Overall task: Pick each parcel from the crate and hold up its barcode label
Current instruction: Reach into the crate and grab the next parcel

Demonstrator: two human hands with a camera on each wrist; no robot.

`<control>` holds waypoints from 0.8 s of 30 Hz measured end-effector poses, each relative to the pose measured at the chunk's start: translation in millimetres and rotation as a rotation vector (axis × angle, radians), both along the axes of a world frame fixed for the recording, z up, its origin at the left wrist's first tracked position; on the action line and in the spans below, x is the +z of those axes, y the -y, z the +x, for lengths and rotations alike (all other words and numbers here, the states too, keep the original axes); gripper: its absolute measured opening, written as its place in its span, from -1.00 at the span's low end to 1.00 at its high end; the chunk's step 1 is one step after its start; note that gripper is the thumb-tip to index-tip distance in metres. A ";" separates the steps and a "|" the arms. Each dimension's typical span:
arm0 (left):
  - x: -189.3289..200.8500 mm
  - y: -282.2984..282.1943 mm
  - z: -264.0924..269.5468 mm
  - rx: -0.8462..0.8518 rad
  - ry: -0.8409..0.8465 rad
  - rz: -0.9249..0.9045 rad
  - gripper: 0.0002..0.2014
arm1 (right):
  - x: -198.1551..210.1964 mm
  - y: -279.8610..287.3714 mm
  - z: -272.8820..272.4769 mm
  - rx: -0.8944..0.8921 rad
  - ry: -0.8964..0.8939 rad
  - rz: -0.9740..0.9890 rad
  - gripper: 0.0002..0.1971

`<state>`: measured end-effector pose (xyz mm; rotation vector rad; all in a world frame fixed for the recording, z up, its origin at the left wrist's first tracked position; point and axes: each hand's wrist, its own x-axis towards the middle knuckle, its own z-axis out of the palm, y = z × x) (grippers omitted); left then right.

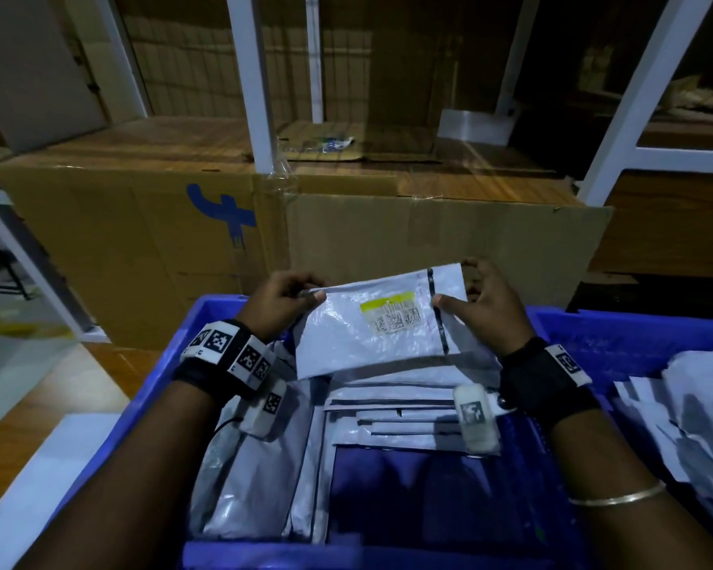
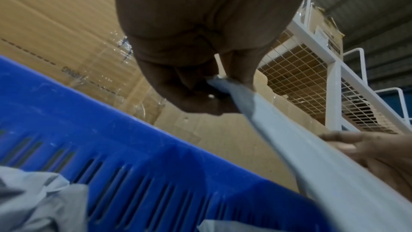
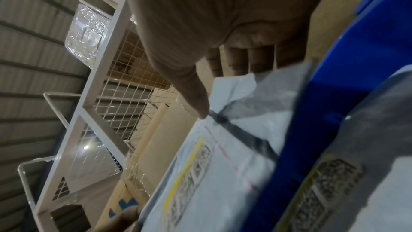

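Both hands, left hand (image 1: 283,298) and right hand (image 1: 480,306), pinch the white parcel (image 1: 381,322) above the blue crate (image 1: 593,335), barcode label (image 1: 390,314) showing; next likely setting it aside.

This is a warehouse or parcel sorting floor: large brown cardboard cartons (image 1: 141,248) stand beyond a blue slotted plastic crate (image 1: 618,343) full of grey plastic mailer bags (image 1: 387,409), with white metal wire-mesh racking (image 2: 312,84) and corrugated metal walls (image 3: 33,59) behind.
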<state>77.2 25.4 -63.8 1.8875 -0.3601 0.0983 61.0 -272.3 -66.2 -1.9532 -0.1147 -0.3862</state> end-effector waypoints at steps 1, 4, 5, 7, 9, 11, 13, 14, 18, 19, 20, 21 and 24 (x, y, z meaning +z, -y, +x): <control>-0.6 1.1 -0.4 -0.006 -0.005 0.016 -0.88 | -1.1 0.5 -0.6 0.012 0.011 -0.019 -0.42; -3.7 1.9 0.3 -0.032 -0.017 0.069 -0.95 | -2.1 3.8 -2.1 0.052 0.022 -0.090 -0.47; -3.5 2.3 -0.7 -0.050 -0.012 0.087 -0.96 | -1.1 4.3 -2.1 0.063 0.015 -0.124 -0.54; -4.2 1.8 0.0 -0.038 -0.020 0.129 -0.81 | -0.6 4.8 -1.0 0.046 0.005 -0.180 -0.63; -4.8 0.5 1.8 0.011 -0.046 0.165 -0.78 | -1.2 5.6 0.0 0.009 -0.010 -0.185 -0.67; -7.6 -1.3 4.5 0.022 -0.071 0.207 -0.74 | -1.2 6.6 0.2 -0.031 -0.021 -0.209 -0.69; -10.5 -2.4 6.3 0.011 -0.077 0.251 -0.69 | -2.1 6.8 0.0 -0.030 -0.028 -0.264 -0.69; -11.3 -2.5 6.0 0.014 -0.081 0.265 -0.67 | -1.9 6.1 -1.6 -0.016 -0.031 -0.304 -0.70; -16.2 -0.8 6.8 0.042 -0.061 0.294 -0.62 | -4.8 3.4 -1.6 -0.005 -0.011 -0.518 -0.69; -17.4 -0.1 6.6 0.048 -0.054 0.308 -0.61 | -3.5 3.0 -1.3 -0.046 0.002 -0.586 -0.67; -17.9 0.8 6.0 0.054 -0.051 0.324 -0.60 | -1.2 1.2 -2.5 -0.071 0.038 -0.627 -0.66; -18.7 2.1 6.0 0.057 -0.045 0.331 -0.59 | 0.8 -1.8 -3.8 -0.050 0.080 -0.624 -0.66; -18.9 6.1 4.2 0.060 -0.025 0.340 -0.58 | 0.7 -19.8 -12.0 0.230 0.070 -0.529 -0.65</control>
